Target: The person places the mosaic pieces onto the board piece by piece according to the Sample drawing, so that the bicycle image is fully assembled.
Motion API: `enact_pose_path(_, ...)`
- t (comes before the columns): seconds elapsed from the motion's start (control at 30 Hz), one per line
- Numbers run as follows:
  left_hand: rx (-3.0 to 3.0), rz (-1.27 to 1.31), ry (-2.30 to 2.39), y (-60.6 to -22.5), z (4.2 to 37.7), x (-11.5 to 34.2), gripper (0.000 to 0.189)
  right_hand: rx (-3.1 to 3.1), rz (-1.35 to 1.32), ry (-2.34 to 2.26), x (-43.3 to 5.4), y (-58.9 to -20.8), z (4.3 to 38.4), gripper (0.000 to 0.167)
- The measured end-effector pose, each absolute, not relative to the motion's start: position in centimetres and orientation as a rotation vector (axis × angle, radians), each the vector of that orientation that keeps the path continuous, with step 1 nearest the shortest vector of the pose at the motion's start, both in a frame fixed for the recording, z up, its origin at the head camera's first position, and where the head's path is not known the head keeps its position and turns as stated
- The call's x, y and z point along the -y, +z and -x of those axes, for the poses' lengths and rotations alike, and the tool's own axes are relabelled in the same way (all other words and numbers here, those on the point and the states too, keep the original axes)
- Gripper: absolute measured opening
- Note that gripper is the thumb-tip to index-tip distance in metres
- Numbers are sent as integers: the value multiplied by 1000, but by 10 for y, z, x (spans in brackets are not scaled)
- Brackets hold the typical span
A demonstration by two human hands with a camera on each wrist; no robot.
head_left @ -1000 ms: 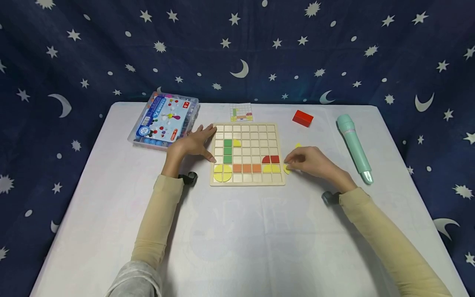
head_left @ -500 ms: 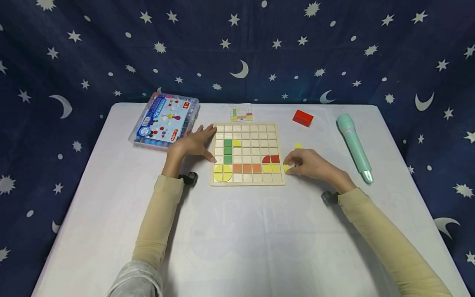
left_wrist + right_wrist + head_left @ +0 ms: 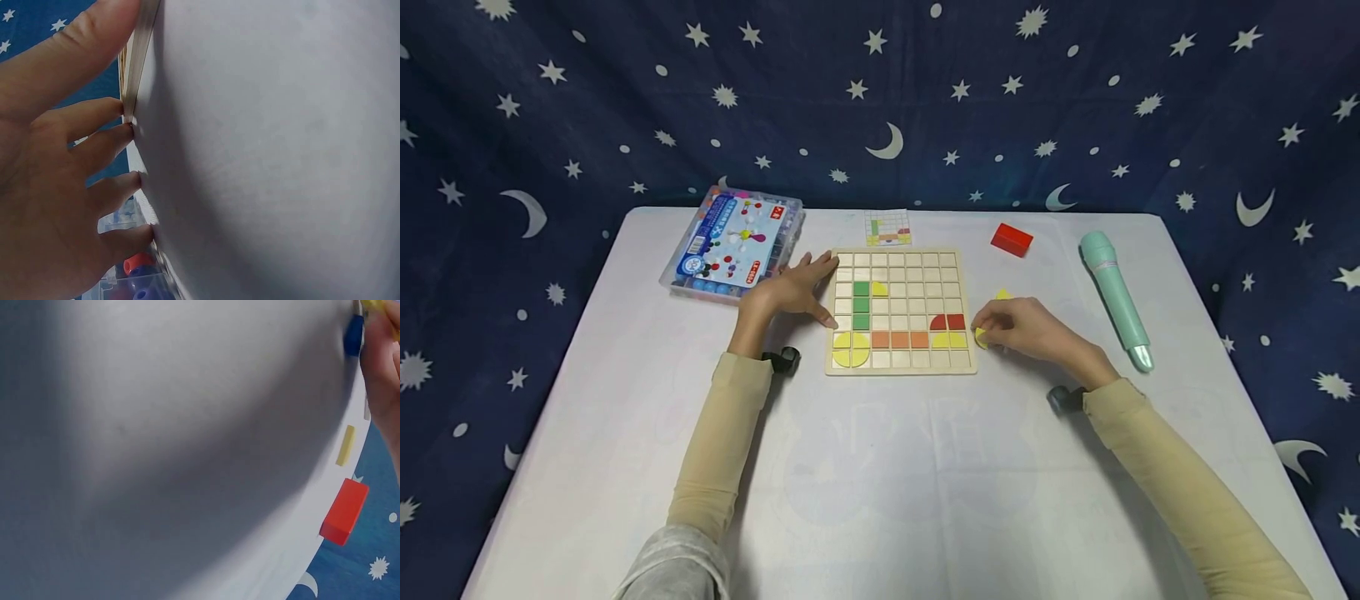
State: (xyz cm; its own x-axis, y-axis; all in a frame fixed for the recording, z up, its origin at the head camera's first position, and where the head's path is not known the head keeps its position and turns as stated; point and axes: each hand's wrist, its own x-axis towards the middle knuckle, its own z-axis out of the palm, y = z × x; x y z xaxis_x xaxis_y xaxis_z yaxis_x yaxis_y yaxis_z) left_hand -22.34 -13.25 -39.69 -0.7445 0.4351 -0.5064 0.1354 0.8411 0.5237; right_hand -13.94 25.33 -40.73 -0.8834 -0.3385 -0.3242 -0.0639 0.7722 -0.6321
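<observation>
A wooden grid board (image 3: 917, 361) lies on the white table, with green, yellow, orange and red tiles set in some of its squares. My left hand (image 3: 793, 290) rests with spread fingers along the board's left edge; its thumb and fingertips meet the wooden rim (image 3: 139, 62) in the left wrist view. Just off the board's right side, my right hand (image 3: 1026, 325) pinches a small yellow tile (image 3: 981, 337) between thumb and fingers, which partly cover it. Another yellow tile (image 3: 1003, 294) lies behind that hand. Close by the fingers, the right wrist view shows a blue piece (image 3: 354, 335).
A small card with a coloured grid (image 3: 887, 227) lies beyond the board. To the left stands a clear plastic case (image 3: 730, 242) of coloured beads, near my left hand. A red block (image 3: 1012, 239) and a mint-green microphone-shaped object (image 3: 1116, 300) are on the right.
The yellow tile has shifted and turned slightly in my right fingers, while that hand has stayed almost in place beside the board. My left hand has not moved.
</observation>
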Motion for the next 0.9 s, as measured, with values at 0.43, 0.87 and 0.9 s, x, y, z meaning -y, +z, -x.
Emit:
enact_pose_path(0.43,-2377,-417,602,-396,224,131,118,-2517,283,-1045,-248,-397,137,17)
enact_pose_path(0.87,-2377,-425,604,-399,225,132,119,-2357,298,-1212,-234,-402,135,17)
enact_pose_path(0.9,-2377,-426,605,-399,225,132,119,-2349,306,-1220,-233,-403,135,18)
